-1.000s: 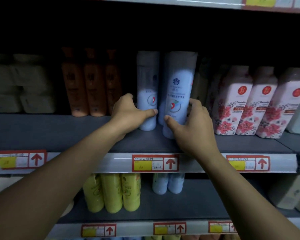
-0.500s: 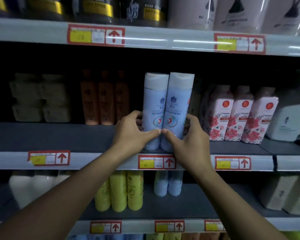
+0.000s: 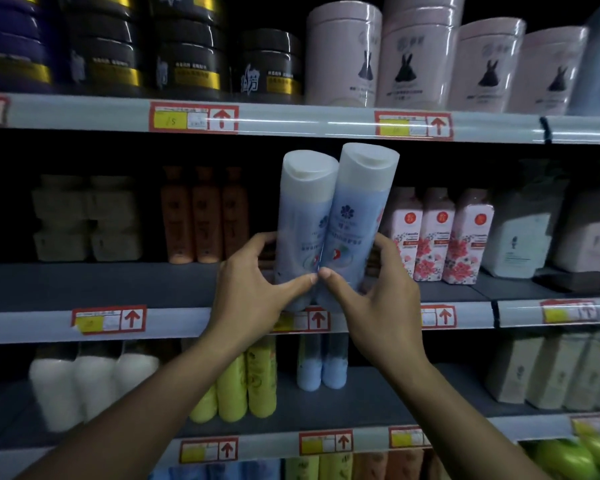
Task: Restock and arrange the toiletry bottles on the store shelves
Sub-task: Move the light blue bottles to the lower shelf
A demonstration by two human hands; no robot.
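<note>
Two tall pale-blue bottles with white caps are held side by side in front of the middle shelf [image 3: 118, 285]. My left hand [image 3: 253, 285] grips the left blue bottle [image 3: 302, 209] low down. My right hand [image 3: 371, 289] grips the right blue bottle [image 3: 357, 209] the same way. My thumbs nearly touch at the seam between them. Both bottles lean slightly to the right, their bases over the shelf's front edge and hidden by my hands.
Orange bottles [image 3: 205, 216] stand left of the gap, pink floral bottles [image 3: 440, 237] right of it. Black jars [image 3: 187, 46] and pink tubs [image 3: 413, 53] fill the shelf above. Yellow bottles [image 3: 246, 382], two more blue ones [image 3: 321, 365] and white bottles [image 3: 90, 382] sit below.
The two blue bottles have come forward from deep on the shelf to its front edge, pressed together in my hands. My view has tilted upward, showing the top shelf.
</note>
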